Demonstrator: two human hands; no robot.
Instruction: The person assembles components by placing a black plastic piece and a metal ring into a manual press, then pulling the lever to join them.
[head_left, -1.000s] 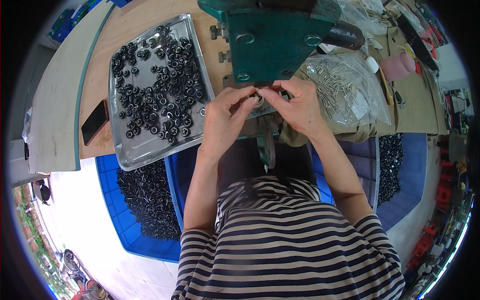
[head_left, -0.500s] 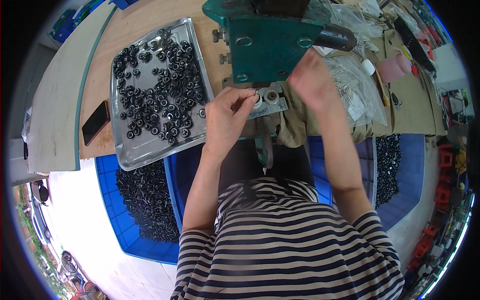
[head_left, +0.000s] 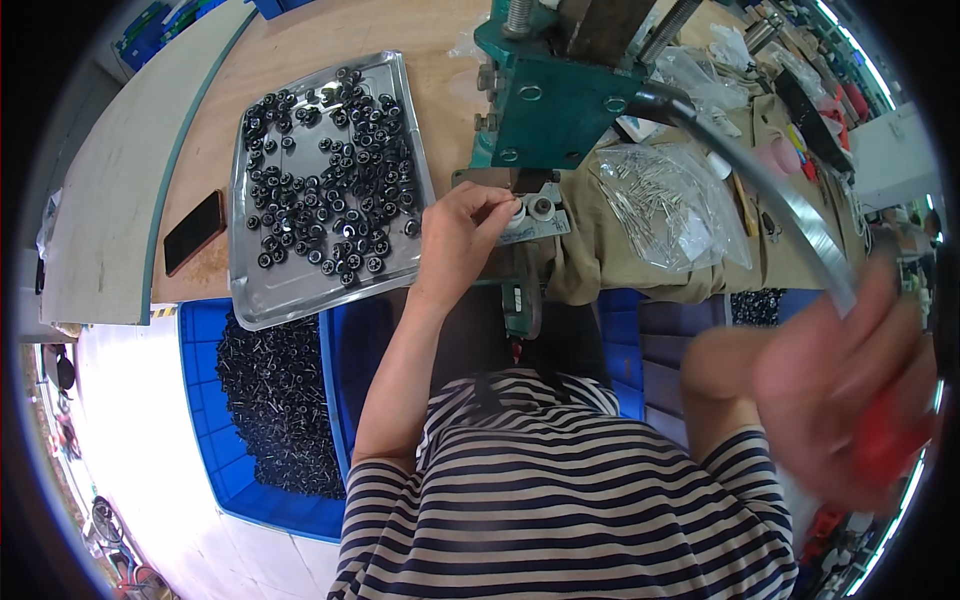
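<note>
At a green hand press (head_left: pixel 555 105), my left hand (head_left: pixel 458 235) is closed in a pinch over a small metal fixture (head_left: pixel 540 228) under the press head. Its fingertips are by a white round seat; what they hold is too small to make out. Beside that seat is a second round seat (head_left: pixel 543 207). My right hand (head_left: pixel 835 380), blurred by motion, is off to the right, around the end of the long metal press lever (head_left: pixel 770 185). Red shows beside its fingers. To the left of the press, a metal tray (head_left: pixel 325 290) holds many small black wheels (head_left: pixel 350 225).
A phone (head_left: pixel 195 232) lies left of the tray. Blue bins of small black parts (head_left: pixel 280 410) stand below the table's front edge on both sides. Right of the press, a clear bag of metal pins (head_left: pixel 665 205) rests on brown cloth (head_left: pixel 600 250), near a pink cup (head_left: pixel 778 155).
My right hand has moved from beside the press head out to the right and towards me, onto the lever, which now sticks out rightward. My left hand stays at the fixture. The view has shifted slightly.
</note>
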